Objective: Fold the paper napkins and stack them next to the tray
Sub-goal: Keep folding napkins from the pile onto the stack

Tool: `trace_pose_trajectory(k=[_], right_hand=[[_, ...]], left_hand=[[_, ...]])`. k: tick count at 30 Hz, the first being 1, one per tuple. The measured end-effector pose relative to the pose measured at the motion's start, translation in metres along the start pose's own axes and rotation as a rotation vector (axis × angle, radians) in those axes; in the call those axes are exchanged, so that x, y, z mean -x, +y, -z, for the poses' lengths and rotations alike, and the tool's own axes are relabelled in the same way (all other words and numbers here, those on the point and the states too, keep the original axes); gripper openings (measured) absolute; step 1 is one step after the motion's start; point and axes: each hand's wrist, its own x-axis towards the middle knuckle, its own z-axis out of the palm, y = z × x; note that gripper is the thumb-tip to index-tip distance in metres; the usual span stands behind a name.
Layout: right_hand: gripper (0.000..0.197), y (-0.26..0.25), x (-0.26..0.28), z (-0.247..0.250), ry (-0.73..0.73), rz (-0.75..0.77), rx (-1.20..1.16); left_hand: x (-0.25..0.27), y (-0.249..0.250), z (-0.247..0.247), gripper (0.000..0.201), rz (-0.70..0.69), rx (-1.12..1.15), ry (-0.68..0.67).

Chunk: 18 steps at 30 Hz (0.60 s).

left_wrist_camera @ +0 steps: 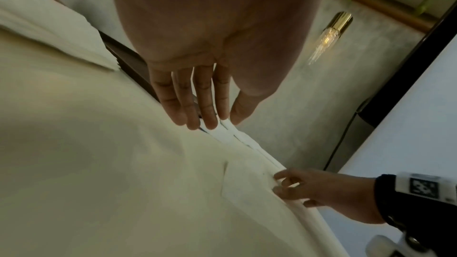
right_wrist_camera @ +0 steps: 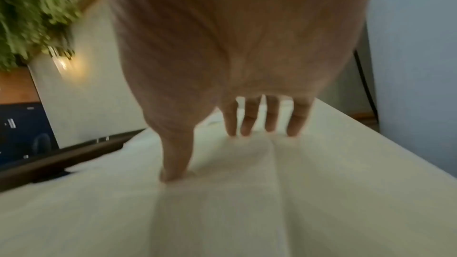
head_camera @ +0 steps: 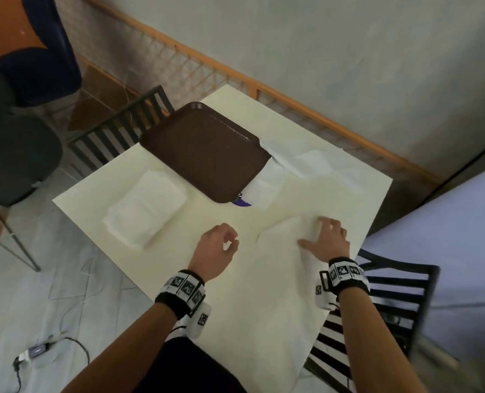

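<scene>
Bare tabletop (head_camera: 213, 307) lies open btwn the left hand (head_camera: 217, 245) and right hand (head_camera: 327, 236). Brown tray (head_camera: 204, 151) blocks the far middle; napkin stack (head_camera: 146, 208) sits to its left, loose napkins (head_camera: 306, 163) to its right. Chair backs (head_camera: 377, 302) crowd the tabletop's edges.

Matt brown plastic tray (head_camera: 204, 148), soft paper napkins (head_camera: 146, 208).
</scene>
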Motion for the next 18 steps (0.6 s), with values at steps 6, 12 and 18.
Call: trace_pose_trajectory(k=[6,12,18], right_hand=[[0.072,0.008,0.009,-0.017,-0.159,0.185,0.001],[0.014,-0.039,0.053,0.024,-0.335,0.609,-0.458],[0.037,-0.065,0.067,0.057,-0.323,0.506,-0.872]], left_hand=[[-0.011,0.014,-0.042,0.064,0.162,0.026,-0.194],[-0.016,0.031,-0.018,0.101,0.268,0.451,-0.381],[-0.008,0.044,0.041,0.021,0.225,0.786,-0.155]])
